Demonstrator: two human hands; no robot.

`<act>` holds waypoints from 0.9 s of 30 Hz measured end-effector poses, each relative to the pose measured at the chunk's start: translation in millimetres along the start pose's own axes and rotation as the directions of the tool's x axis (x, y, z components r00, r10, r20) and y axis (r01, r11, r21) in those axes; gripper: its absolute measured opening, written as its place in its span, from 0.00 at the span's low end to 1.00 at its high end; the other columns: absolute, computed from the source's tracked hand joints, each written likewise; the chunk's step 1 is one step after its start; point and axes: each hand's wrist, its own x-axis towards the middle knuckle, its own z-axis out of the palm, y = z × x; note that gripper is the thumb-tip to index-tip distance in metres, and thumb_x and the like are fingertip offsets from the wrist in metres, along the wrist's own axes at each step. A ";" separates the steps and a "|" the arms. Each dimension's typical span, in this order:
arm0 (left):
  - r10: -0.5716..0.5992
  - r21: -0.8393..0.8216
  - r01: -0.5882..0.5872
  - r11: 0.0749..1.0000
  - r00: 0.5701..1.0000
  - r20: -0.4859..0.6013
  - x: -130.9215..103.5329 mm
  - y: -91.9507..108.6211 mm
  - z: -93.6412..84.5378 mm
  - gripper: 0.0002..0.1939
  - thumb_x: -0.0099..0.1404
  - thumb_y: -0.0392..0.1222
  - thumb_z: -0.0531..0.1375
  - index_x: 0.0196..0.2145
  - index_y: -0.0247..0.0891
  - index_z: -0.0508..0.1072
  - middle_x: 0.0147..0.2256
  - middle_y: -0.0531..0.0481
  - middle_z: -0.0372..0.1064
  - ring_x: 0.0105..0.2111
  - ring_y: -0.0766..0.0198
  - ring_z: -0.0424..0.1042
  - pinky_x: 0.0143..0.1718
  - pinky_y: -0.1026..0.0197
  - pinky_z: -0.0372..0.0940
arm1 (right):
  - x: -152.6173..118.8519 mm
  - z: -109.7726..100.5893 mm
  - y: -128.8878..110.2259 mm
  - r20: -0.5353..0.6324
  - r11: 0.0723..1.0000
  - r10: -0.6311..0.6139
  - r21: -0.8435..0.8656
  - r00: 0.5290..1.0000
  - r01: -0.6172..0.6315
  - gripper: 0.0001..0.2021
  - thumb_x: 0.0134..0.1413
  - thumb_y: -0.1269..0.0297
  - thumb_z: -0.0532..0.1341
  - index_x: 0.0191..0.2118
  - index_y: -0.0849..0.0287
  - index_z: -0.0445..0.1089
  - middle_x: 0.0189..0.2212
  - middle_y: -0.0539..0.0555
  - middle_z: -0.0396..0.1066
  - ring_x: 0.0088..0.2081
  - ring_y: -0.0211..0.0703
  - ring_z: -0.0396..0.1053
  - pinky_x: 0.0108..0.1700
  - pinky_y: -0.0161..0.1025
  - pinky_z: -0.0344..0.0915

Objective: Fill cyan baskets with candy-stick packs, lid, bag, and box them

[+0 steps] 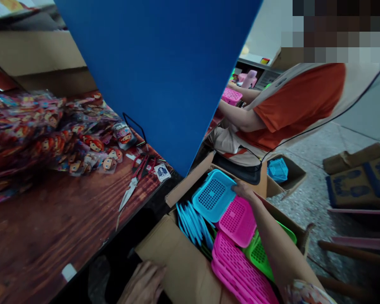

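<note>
My right hand (244, 191) reaches into an open cardboard box (190, 179), its fingers closed on the rim corner of a blue plastic basket (213, 195). A pink basket (239, 221) lies just under my wrist, with a green basket (260, 251) partly hidden by my forearm. Several pink perforated pieces (240, 270) are stacked nearer to me. Thin blue plastic pieces (194, 226) stand on edge along the box's left side. My left hand (145, 282) is low in the view, fingers stretched out beside the box flap (179, 257), and holds nothing.
Red-handled scissors (133, 188) and a small card (162, 173) lie on the wooden table (66, 219). Packaged cartoon-figure items (50, 139) are heaped there. A tall blue panel (164, 76) blocks the middle. A co-worker (291, 105) sits behind it, near another box (291, 177).
</note>
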 end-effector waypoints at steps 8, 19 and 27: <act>-0.019 0.021 0.019 1.000 1.000 -0.011 -12.3 -5.6 11.9 0.21 0.72 0.37 0.50 0.61 0.42 0.64 0.45 0.49 0.76 0.45 0.62 0.74 0.48 0.63 0.69 | -18.3 -12.5 0.2 -0.050 0.997 -0.050 0.055 0.997 0.053 0.21 0.54 0.71 0.52 0.53 0.65 0.69 0.24 0.54 0.73 0.29 0.43 0.72 0.33 0.34 0.62; -0.074 0.059 0.073 0.996 0.997 0.013 -29.8 -2.5 25.0 0.19 0.71 0.36 0.51 0.58 0.41 0.67 0.48 0.49 0.75 0.51 0.62 0.72 0.54 0.60 0.67 | -38.9 -12.8 16.9 -0.137 0.972 -0.090 0.204 0.986 0.117 0.17 0.50 0.67 0.53 0.46 0.61 0.69 0.20 0.48 0.66 0.24 0.41 0.68 0.27 0.34 0.60; -0.074 -0.007 0.074 0.997 0.996 0.055 -9.7 3.2 6.8 0.20 0.68 0.32 0.51 0.55 0.40 0.68 0.46 0.48 0.75 0.47 0.60 0.73 0.49 0.60 0.69 | -40.5 -15.3 35.8 -0.148 0.888 -0.094 0.434 0.985 0.150 0.20 0.45 0.59 0.56 0.45 0.60 0.68 0.20 0.48 0.68 0.23 0.44 0.68 0.25 0.37 0.63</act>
